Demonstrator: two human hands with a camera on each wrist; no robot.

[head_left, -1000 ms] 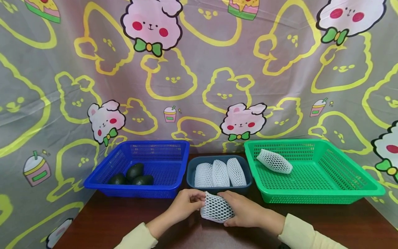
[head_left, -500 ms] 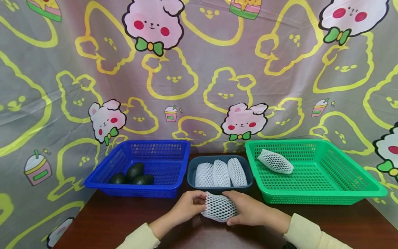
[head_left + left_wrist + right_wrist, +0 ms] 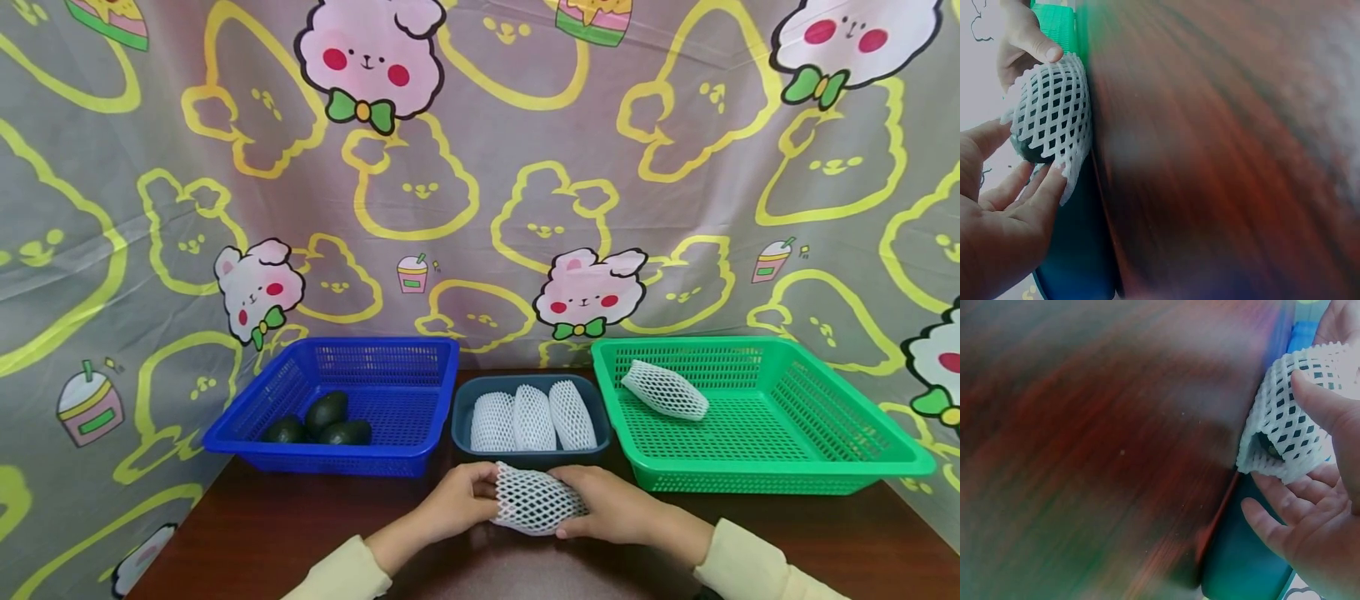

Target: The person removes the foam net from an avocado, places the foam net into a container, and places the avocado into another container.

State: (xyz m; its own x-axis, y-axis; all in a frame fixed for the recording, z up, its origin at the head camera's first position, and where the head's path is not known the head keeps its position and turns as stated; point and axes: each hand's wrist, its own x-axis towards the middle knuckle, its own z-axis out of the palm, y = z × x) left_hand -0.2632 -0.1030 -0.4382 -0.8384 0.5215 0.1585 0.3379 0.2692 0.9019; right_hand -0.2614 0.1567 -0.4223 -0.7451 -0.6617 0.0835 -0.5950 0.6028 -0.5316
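An avocado (image 3: 1034, 151) sits inside a white foam net sleeve (image 3: 534, 502), held in front of the small tray. In the head view my left hand (image 3: 459, 500) holds the sleeve's left end. In the left wrist view its fingertips are at the sleeve's jagged rim, where the avocado's dark end shows bare. My right hand (image 3: 613, 505) grips the other end, thumb on the near side. In the right wrist view that end of the sleeve gapes past the avocado, a bit of dark skin showing in the opening.
A blue basket (image 3: 330, 460) on the left holds several dark avocados (image 3: 327, 412). The dark blue tray (image 3: 528, 457) in the middle carries three white foam nets (image 3: 533, 419). Inside the green basket (image 3: 776, 467) on the right lies a netted piece (image 3: 664, 390). A patterned curtain (image 3: 480, 200) stands behind.
The netted avocado and both hands have shifted slightly to the right. The sleeve looks stretched a little longer between the hands. Baskets and tray stay as they were.
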